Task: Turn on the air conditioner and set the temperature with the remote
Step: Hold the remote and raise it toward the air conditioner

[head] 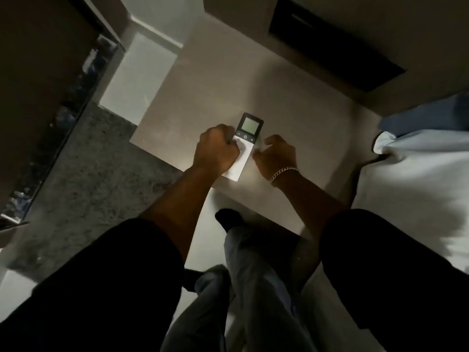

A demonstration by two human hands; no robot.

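While the remote [243,146] lies flat on the table [208,97], I see my left hand [217,151] curled over its left edge, my right hand [278,154] spread loosely beside it.

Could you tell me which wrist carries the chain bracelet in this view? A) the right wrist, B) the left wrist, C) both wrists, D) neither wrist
A: the bracelet sits on the wrist of the right hand, which is beside the remote; the wrist of the left hand, whose grip is on the remote, is bare.
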